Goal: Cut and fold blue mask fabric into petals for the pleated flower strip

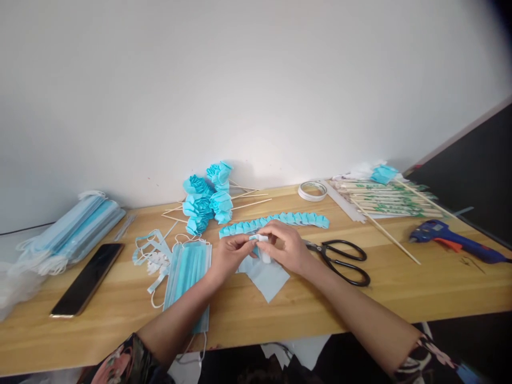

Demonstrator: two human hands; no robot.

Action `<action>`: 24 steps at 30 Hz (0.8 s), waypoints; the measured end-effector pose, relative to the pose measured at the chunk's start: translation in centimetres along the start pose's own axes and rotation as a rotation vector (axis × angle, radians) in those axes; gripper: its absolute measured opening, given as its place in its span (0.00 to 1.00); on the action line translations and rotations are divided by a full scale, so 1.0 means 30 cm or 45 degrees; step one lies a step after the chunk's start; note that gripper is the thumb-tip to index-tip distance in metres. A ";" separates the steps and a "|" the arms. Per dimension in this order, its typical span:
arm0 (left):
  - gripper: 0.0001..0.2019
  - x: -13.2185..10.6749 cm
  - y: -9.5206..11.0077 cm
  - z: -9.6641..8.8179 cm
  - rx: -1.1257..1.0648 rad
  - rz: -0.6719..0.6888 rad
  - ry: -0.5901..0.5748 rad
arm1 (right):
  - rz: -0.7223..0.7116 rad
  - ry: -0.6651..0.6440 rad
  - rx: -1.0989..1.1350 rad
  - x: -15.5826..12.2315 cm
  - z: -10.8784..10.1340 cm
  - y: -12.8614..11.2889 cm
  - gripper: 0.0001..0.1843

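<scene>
My left hand and my right hand meet over the middle of the wooden table. Both pinch a small folded piece of light blue mask fabric between their fingertips. A larger flat piece of the same fabric lies under the hands. Just beyond them stretches a folded blue strip. Face masks lie under my left forearm.
Blue fabric flowers on sticks lie at the back. Black scissors sit right of my right hand. A tape roll, wrapped chopsticks and a blue glue gun are further right. A phone and a mask stack lie left.
</scene>
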State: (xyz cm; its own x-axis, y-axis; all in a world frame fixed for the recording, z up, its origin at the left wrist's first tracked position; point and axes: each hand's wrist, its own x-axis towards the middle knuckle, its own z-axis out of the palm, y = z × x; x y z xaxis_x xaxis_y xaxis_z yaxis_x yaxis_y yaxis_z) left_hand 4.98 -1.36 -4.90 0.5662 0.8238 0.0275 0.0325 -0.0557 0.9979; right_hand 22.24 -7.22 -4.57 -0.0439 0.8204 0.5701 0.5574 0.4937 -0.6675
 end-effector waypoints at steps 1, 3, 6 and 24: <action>0.16 -0.001 0.000 0.001 0.013 0.004 -0.009 | 0.010 0.000 -0.001 -0.001 0.002 0.002 0.04; 0.15 -0.001 -0.001 0.002 0.050 0.005 -0.023 | 0.041 -0.006 -0.001 -0.003 0.006 0.006 0.03; 0.14 0.003 -0.004 0.001 0.109 0.014 -0.035 | 0.107 0.002 0.015 -0.005 0.008 0.010 0.05; 0.21 0.007 -0.032 0.011 0.295 0.099 -0.171 | 0.286 -0.015 0.138 -0.001 0.006 0.005 0.06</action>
State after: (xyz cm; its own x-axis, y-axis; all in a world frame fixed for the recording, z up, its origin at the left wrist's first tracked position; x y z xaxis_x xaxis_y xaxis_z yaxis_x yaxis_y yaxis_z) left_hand 5.35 -1.33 -5.87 0.6780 0.7306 0.0803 0.1635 -0.2565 0.9526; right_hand 22.18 -7.12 -4.78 0.0611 0.9161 0.3964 0.4621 0.3260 -0.8247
